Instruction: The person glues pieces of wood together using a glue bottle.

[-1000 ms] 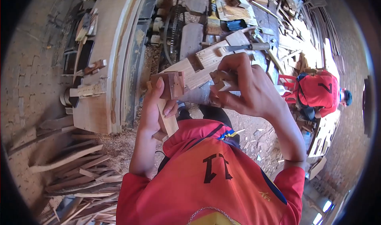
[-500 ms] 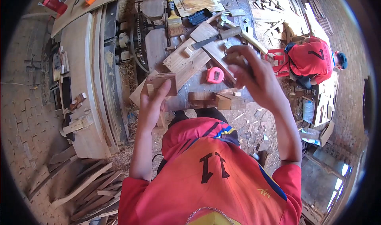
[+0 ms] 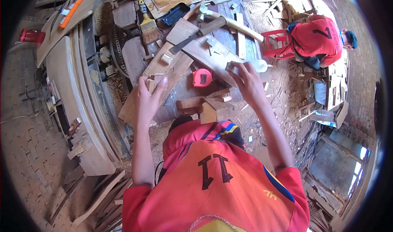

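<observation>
In the head view my left hand [image 3: 148,99] grips a small wooden block [image 3: 154,82] between thumb and fingers, over the edge of a board. My right hand [image 3: 250,84] pinches a small greyish piece [image 3: 231,67] whose kind I cannot make out. A white bottle [image 3: 259,65] lies just beyond the right fingers. Between the hands rests a pink tape measure [image 3: 202,77] on the bench [image 3: 170,111]. Nearer to me are a wooden piece [image 3: 190,104] and a thicker wooden block [image 3: 215,110]. A wooden-handled blade [image 3: 212,26] lies across the boards [image 3: 213,56].
A claw hammer [image 3: 239,26], a paintbrush [image 3: 150,27] and a black tray [image 3: 176,13] lie farther back. At left are a chain mechanism [image 3: 116,54] and stacked planks [image 3: 65,84]. Another person [image 3: 319,41] in red sits at right by a red chair [image 3: 276,43].
My left hand has tilted the wooden block and shifted slightly left. My right hand has lowered and moved away from me, to the bottle. The whole view has shifted too.
</observation>
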A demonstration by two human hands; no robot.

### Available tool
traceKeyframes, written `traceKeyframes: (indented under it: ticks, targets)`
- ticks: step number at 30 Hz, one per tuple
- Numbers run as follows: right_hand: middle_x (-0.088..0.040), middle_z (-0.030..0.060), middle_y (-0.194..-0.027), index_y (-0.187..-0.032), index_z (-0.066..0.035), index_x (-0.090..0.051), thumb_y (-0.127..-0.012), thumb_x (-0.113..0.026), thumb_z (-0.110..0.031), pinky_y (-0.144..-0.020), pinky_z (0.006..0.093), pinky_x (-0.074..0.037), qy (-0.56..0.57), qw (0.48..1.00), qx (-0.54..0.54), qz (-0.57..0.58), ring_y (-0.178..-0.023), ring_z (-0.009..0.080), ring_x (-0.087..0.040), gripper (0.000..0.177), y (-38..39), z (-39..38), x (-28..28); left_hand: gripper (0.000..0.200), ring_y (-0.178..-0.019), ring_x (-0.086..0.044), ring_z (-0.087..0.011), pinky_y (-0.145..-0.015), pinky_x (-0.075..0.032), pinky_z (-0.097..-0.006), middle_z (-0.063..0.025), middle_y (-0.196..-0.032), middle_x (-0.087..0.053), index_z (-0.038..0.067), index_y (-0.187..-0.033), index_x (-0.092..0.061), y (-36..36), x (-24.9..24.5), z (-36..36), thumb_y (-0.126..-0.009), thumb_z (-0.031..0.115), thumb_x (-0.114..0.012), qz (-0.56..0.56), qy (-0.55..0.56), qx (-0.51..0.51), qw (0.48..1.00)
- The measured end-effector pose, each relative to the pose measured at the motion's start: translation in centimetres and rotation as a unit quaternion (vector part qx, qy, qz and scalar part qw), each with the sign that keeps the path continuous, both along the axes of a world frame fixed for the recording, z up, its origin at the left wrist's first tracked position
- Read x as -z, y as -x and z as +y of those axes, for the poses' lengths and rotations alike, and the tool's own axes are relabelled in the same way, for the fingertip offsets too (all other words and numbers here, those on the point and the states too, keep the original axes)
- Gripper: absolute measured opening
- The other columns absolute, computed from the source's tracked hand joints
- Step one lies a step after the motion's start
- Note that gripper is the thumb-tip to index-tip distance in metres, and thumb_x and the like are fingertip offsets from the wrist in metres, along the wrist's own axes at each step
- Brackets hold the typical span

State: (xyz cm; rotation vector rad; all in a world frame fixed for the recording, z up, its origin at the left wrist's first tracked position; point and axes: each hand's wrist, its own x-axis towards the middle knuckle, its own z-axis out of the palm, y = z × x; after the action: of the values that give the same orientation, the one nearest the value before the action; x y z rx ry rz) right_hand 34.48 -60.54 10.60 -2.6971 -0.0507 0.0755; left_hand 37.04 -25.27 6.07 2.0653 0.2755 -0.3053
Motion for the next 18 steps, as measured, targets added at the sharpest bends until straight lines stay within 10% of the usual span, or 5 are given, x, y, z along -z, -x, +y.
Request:
traceKeyframes:
  ticks: [18]
  targets:
    - [-0.057,0.0160,-0.111,-0.143,-0.013,-0.065,-0.100,-0.070,-0.015,-0.089,0.0478,-0.054,0.055,0.998,0.016,-0.018,-0.105,0.0363,-0.063,0.044,0.0,0.9,3.5,0.063,-0.111,-0.074,-0.0382,-0.096,-0.055,-0.0467,-0.0232,-0.119,-0.076,-0.002,-0.126,-0.061,-1.7,0.1,-0.1,-0.101,0.054,-0.076,0.044,0.004,0.016,0.999]
